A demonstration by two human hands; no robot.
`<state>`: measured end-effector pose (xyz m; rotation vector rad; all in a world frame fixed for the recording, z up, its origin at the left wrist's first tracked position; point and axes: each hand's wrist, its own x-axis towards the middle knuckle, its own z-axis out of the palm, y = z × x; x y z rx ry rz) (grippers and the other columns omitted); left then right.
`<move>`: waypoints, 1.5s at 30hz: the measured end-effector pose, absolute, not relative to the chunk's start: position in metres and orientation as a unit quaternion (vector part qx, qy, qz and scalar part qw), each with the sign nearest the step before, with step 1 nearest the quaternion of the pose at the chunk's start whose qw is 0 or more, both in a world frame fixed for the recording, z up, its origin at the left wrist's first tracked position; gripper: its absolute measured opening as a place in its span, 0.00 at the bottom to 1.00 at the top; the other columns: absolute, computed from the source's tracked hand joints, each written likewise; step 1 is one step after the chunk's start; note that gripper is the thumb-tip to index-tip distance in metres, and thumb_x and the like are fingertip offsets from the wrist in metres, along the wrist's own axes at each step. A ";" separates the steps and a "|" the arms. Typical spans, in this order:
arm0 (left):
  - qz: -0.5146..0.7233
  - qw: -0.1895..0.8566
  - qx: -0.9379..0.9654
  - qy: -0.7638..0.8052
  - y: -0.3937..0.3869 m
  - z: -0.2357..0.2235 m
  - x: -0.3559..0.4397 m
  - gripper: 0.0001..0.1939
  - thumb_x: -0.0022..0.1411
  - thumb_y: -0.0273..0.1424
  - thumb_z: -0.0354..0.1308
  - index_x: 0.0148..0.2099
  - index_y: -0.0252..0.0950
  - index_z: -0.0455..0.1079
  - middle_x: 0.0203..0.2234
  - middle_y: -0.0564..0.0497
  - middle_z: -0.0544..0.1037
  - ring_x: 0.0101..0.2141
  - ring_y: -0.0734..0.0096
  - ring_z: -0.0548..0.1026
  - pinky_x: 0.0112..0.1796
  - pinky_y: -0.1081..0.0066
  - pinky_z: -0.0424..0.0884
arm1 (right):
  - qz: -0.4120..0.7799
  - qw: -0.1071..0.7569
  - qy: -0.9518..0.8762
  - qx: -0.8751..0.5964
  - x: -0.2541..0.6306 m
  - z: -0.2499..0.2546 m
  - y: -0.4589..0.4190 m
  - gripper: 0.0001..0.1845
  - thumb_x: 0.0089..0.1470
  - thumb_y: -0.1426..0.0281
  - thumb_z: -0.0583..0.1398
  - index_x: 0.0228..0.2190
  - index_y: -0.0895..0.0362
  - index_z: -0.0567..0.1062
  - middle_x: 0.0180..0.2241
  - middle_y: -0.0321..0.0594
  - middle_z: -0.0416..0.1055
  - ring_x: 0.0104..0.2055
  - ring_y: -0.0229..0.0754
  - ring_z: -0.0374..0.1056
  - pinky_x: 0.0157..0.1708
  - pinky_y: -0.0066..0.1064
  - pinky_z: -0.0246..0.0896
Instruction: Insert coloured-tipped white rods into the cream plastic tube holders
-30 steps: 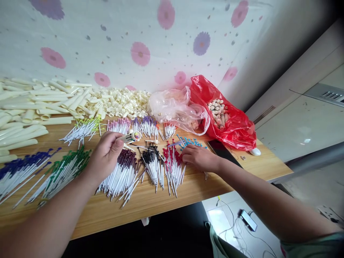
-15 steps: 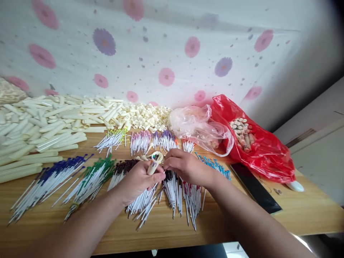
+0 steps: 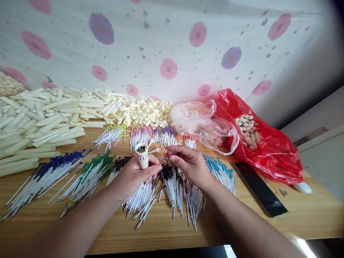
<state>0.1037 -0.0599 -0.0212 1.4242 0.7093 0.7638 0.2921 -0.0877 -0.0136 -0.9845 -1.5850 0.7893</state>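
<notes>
My left hand [image 3: 134, 177] is closed around a cream multicolour pen barrel [image 3: 143, 160]. The barrel's open end faces up, with several coloured tips showing inside and at its slots. Between the thumb and fingers of my right hand [image 3: 189, 165] is a pen refill with a red end [image 3: 167, 154]. Its red part slants down toward my left thumb; its lower end is partly hidden by the left hand. Black-ended refills [image 3: 170, 184] lie beneath the hands, red-ended refills [image 3: 192, 200] to their right, and brown-ended refills [image 3: 142, 197] below the left hand.
Blue [image 3: 48, 179] and green refills [image 3: 88, 175] lie left, light-blue refills [image 3: 221, 173] right. Cream tubes [image 3: 53, 118] and short slotted cream pieces [image 3: 149, 113] are heaped behind. A clear bag [image 3: 199, 116], red bag [image 3: 279, 150] and black phone [image 3: 260, 190] are at the right.
My right hand has turned, showing the red-ended refill in its fingers. The left hand has shifted slightly left and down with the barrel. The view has moved a little.
</notes>
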 end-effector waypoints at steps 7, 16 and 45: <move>0.329 0.557 0.690 0.326 -0.061 -0.018 0.105 0.10 0.59 0.36 0.55 0.29 0.36 0.67 0.18 0.56 0.68 0.20 0.76 0.62 0.22 0.74 0.58 | 0.321 0.532 -0.666 -0.413 0.285 -0.022 -0.086 0.05 0.53 0.68 0.61 0.32 0.56 0.76 0.27 0.37 0.74 0.28 0.34 0.69 0.29 0.30 0.67; 0.440 0.384 0.720 0.374 -0.053 -0.021 0.098 0.06 0.58 0.32 0.58 0.31 0.36 0.70 0.26 0.52 0.74 0.30 0.70 0.71 0.32 0.70 0.64 | 0.116 0.705 -0.598 -0.364 0.312 0.048 -0.144 0.09 0.55 0.78 0.59 0.36 0.53 0.75 0.30 0.38 0.74 0.31 0.41 0.73 0.30 0.35 0.71; 0.436 0.338 0.779 0.299 -0.051 -0.027 0.103 0.29 0.54 0.58 0.49 0.44 0.40 0.71 0.37 0.48 0.63 0.42 0.62 0.65 0.43 0.66 0.64 | 0.060 0.591 -0.734 -0.330 0.291 0.035 -0.139 0.08 0.54 0.80 0.59 0.36 0.57 0.72 0.32 0.42 0.76 0.36 0.37 0.73 0.36 0.30 0.71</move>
